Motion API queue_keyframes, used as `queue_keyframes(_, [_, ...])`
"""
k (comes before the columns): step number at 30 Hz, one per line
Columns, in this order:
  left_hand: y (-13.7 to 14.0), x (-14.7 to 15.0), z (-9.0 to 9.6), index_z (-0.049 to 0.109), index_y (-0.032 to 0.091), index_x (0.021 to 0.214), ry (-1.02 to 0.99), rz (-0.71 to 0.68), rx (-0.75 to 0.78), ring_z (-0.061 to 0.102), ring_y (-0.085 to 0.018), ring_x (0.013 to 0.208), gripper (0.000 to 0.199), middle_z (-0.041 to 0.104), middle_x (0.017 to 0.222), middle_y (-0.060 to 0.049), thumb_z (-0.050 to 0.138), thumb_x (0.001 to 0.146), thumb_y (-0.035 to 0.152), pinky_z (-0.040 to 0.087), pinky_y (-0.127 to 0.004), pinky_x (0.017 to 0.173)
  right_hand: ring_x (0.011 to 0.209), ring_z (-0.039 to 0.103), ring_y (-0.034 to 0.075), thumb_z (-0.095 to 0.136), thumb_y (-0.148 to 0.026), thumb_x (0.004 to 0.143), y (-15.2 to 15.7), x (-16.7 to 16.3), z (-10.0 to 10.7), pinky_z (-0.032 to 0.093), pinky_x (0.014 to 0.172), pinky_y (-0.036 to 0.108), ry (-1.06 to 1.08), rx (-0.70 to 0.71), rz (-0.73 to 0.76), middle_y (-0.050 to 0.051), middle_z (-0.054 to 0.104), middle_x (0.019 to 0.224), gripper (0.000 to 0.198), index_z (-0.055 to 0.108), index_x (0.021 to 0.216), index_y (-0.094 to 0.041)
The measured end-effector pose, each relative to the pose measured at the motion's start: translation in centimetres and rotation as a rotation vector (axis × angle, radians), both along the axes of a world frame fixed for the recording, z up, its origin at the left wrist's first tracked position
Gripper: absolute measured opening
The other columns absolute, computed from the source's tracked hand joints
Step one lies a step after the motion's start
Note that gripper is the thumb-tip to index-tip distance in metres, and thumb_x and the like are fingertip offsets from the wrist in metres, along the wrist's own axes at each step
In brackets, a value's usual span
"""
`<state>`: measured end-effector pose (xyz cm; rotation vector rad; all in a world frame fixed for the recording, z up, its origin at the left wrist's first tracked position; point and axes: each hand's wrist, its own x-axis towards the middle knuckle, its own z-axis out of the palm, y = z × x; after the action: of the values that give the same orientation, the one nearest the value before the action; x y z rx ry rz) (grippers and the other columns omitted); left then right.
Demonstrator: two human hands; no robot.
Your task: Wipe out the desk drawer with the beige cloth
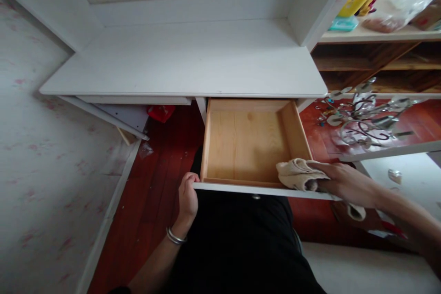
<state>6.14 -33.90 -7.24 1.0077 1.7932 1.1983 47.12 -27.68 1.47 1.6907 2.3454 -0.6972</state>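
A light wooden drawer (241,142) with a white front is pulled out from under the white desk (193,59). My left hand (189,195), with silver bangles at the wrist, grips the left end of the drawer front, fingers curled over its top edge. At the drawer's near right corner, my right hand (347,181) holds a folded cream cloth (299,173), which rests over the rim and partly inside. Some of the right fingers are hidden behind the cloth. A small round knob (256,197) shows on the drawer front.
At right, a chandelier (372,115) lies on the red wooden floor (161,161) before a shelf unit (372,57) with plastic-wrapped items on top. A red object (161,112) is under the desk. Floral wallpaper (44,161) covers the left wall.
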Motion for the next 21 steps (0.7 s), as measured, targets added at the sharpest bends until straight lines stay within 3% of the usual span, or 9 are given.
queue_keyframes(2, [0.0,-0.1,0.1,0.047,0.020,0.066,-0.003,-0.009,-0.004,0.048,-0.014,0.070,0.025,0.050,0.069,0.001,0.039,0.087,0.031,0.036,-0.024,0.069,0.104,0.065,0.029,0.047,-0.029,0.084,0.8,-3.9,-0.1,0.047,0.087,0.039,-0.003,-0.109,0.080,0.013,0.067,0.119,0.046,0.059,0.127,-0.015])
queue_keyframes(6, [-0.2,0.0,0.2,0.048,0.020,0.065,0.007,0.024,-0.026,0.048,-0.014,0.068,0.025,0.051,0.069,0.001,0.039,0.086,0.031,0.037,-0.024,0.065,0.099,0.066,0.024,0.049,-0.026,0.084,1.5,-14.8,0.3,0.045,0.084,0.032,0.192,-0.145,0.241,0.010,0.069,0.110,0.039,0.059,0.121,-0.018])
queue_keyframes(10, [-0.5,0.0,0.1,0.056,0.019,0.072,-0.036,0.038,-0.010,0.052,-0.015,0.067,0.019,0.058,0.071,0.000,0.046,0.083,0.032,0.042,-0.026,0.064,0.094,0.066,0.023,0.049,-0.022,0.082,1.5,-23.5,0.9,0.045,0.077,0.030,0.335,-0.017,0.362,0.008,0.069,0.107,0.032,0.058,0.113,-0.020])
queue_keyframes(13, [-0.8,0.1,0.0,0.060,0.018,0.082,-0.081,0.062,-0.011,0.055,-0.016,0.071,0.019,0.063,0.078,-0.002,0.052,0.080,0.035,0.044,-0.027,0.067,0.089,0.066,0.022,0.048,-0.017,0.080,2.5,-25.5,1.7,0.045,0.073,0.029,0.349,0.051,0.436,0.007,0.069,0.104,0.030,0.056,0.109,-0.019])
queue_keyframes(17, [-0.9,0.3,-0.2,0.057,0.018,0.073,-0.071,0.141,-0.045,0.054,-0.015,0.069,0.027,0.058,0.071,0.000,0.045,0.085,0.038,0.042,-0.025,0.066,0.083,0.066,0.022,0.047,-0.016,0.082,4.5,-24.1,3.0,0.046,0.070,0.030,0.313,0.143,0.294,0.006,0.069,0.101,0.031,0.055,0.111,-0.020])
queue_keyframes(19, [-0.8,0.4,-0.4,0.056,0.018,0.070,-0.079,0.140,-0.034,0.053,-0.014,0.067,0.028,0.056,0.068,0.000,0.045,0.086,0.039,0.041,-0.025,0.065,0.092,0.065,0.023,0.047,-0.015,0.081,4.8,-23.5,2.9,0.048,0.076,0.031,0.343,0.219,0.270,0.008,0.068,0.108,0.037,0.054,0.118,-0.018])
queue_keyframes(21, [-0.8,0.4,-0.7,0.060,0.018,0.076,-0.121,0.157,-0.028,0.056,-0.016,0.072,0.026,0.061,0.074,-0.001,0.048,0.084,0.039,0.043,-0.026,0.067,0.106,0.061,0.023,0.049,-0.016,0.082,4.3,-23.4,2.2,0.047,0.086,0.033,0.439,0.257,0.387,0.011,0.065,0.118,0.041,0.052,0.123,-0.017])
